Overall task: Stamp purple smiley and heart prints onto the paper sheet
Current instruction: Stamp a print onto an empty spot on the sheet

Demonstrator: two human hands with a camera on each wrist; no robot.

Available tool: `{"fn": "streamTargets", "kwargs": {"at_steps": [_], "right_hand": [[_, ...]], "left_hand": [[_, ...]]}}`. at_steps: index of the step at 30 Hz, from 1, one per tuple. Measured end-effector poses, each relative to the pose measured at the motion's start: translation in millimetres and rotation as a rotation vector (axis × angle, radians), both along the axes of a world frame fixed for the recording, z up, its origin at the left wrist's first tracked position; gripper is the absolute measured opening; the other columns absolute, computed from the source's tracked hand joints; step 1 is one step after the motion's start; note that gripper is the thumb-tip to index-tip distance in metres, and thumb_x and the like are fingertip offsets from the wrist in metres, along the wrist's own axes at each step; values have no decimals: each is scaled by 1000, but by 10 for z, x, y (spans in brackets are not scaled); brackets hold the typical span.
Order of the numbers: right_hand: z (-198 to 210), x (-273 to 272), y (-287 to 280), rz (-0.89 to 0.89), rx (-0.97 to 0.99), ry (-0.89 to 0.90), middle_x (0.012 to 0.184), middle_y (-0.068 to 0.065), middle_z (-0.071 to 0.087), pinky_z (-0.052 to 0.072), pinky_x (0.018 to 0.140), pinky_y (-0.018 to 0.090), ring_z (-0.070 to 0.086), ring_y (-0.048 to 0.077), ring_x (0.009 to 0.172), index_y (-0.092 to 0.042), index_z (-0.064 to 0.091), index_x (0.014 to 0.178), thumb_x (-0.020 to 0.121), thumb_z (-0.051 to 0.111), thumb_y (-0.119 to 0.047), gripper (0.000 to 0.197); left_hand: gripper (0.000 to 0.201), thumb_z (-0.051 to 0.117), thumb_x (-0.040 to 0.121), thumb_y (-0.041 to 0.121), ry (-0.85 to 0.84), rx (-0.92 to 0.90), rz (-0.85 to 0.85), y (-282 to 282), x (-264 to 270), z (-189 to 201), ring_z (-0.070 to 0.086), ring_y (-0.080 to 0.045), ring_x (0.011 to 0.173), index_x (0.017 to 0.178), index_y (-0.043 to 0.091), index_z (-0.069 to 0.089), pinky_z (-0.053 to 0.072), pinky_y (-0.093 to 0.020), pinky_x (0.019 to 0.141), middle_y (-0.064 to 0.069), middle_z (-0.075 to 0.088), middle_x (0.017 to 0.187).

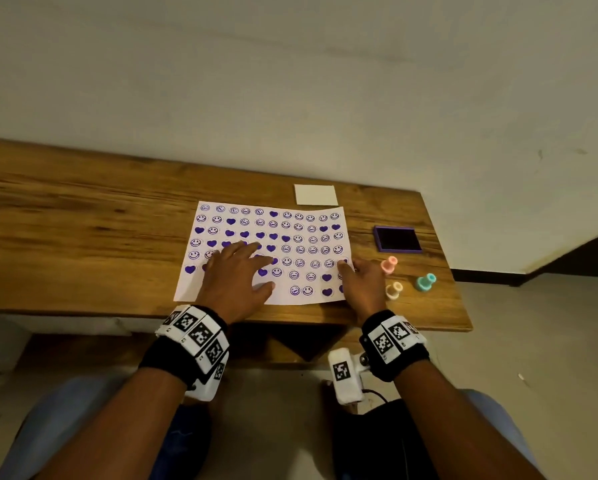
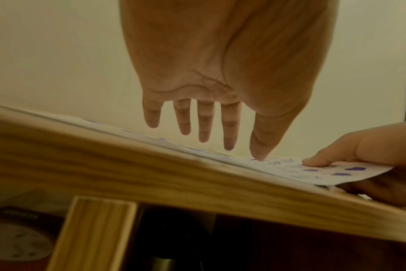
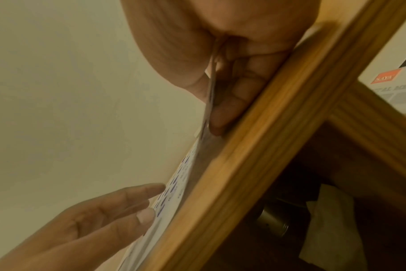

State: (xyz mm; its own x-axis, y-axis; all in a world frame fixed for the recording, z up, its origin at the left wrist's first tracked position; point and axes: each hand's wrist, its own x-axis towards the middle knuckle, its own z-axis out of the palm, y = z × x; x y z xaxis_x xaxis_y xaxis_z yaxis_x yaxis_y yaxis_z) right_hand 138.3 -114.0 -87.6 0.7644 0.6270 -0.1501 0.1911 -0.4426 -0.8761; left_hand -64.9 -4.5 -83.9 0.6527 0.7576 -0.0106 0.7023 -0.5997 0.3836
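Observation:
A white paper sheet [image 1: 292, 224] filled with purple smiley and heart prints lies on the wooden table [image 1: 82, 220]. My left hand [image 1: 236, 271] rests flat on the sheet's near left part, fingers straight and spread. In the left wrist view the left hand [image 2: 230, 128] touches the paper sheet [image 2: 336, 174] with its thumb tip. My right hand [image 1: 359, 282] pinches the sheet's right edge near the front corner, thumb on top and fingers underneath, as the right wrist view shows for the right hand [image 3: 220, 88] and the paper sheet [image 3: 181, 174]. That corner is lifted slightly.
A purple ink pad [image 1: 398, 239] lies open to the right of the sheet. Three small stamps stand near my right hand: pink [image 1: 390, 265], cream [image 1: 394, 290], teal [image 1: 425, 282]. A blank white card [image 1: 315, 195] lies behind the sheet. The table's front edge is just below my wrists.

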Motion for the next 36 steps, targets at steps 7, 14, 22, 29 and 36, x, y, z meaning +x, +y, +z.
{"fn": "streamTargets", "kwargs": {"at_steps": [7,14,22,29,36], "right_hand": [[281,122,-89,60,-187,-228,87,-2,76,58,82,37,72,16,81,-23,71,113,85,55,-60,49],[905,536,-453,-106,-238,-508,95,-2,76,49,86,31,68,18,89,-23,76,103,87,68,-44,27],[631,864,-706,-33,-617,-451,118,10,69,49,93,35,63,30,109,-23,74,111,84,74,-33,28],[793,684,-549,-18,-125,-376,99,4,75,56,85,35,70,18,89,-20,77,102,81,79,-27,22],[676,-195,-225,278,202,197,93,22,74,59,68,29,70,25,77,-11,74,96,83,74,1,18]], "left_hand": [[55,55,87,52,47,-32,-12,-71,30,2,24,-20,141,139,39,43,16,-49,115,7,30,154],[56,54,88,52,67,-37,-10,-78,32,14,24,-21,141,141,39,41,17,-49,115,6,29,154],[52,62,85,46,-32,-9,7,-66,28,-7,32,-24,136,134,32,52,21,-51,113,1,42,146],[41,58,82,41,-415,-35,-33,-106,68,16,56,-22,114,117,22,66,41,-36,96,1,63,120],[50,72,83,34,-675,-229,-82,-374,197,195,62,2,98,130,26,57,51,-14,81,13,62,115]]}}
